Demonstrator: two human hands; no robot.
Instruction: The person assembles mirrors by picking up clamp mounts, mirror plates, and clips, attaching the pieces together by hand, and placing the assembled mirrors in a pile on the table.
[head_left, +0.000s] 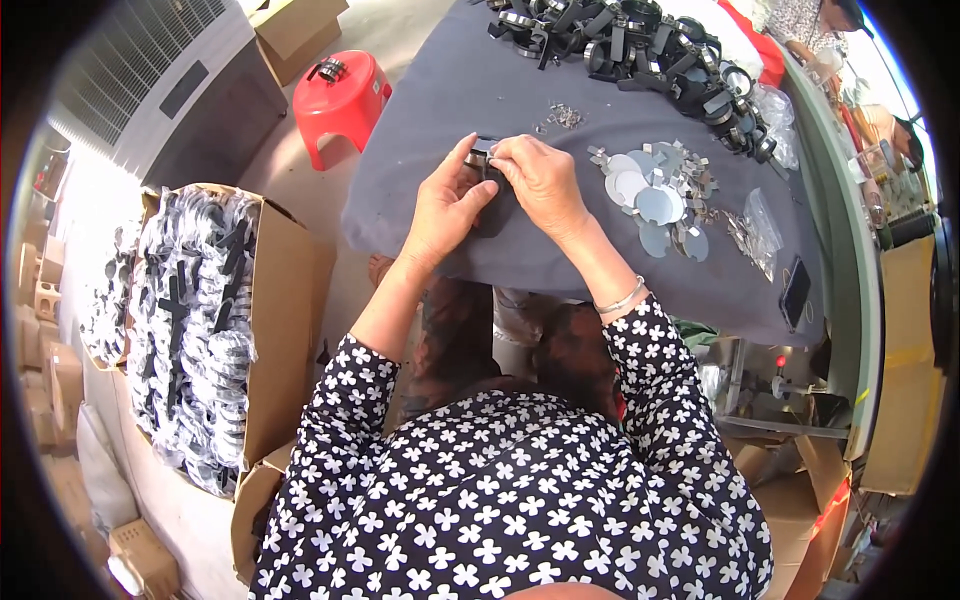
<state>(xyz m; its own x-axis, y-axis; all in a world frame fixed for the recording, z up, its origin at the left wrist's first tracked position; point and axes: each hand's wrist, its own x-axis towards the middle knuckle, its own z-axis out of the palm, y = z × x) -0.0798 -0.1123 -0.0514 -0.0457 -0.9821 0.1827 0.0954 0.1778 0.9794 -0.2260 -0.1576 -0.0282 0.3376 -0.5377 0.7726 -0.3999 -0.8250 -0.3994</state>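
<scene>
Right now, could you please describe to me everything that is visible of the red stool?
The red stool looks like smooth plastic, with a rounded seat and an opening between its legs. It stands upright on the pale floor, left of the cloth-covered table, whose edge hides its lower right part. A black and silver watch-like thing rests on the seat.

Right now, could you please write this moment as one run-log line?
Left hand: holds black-and-metal piece | right hand: pinching at it | right: flat discs | beyond: black pile
</scene>
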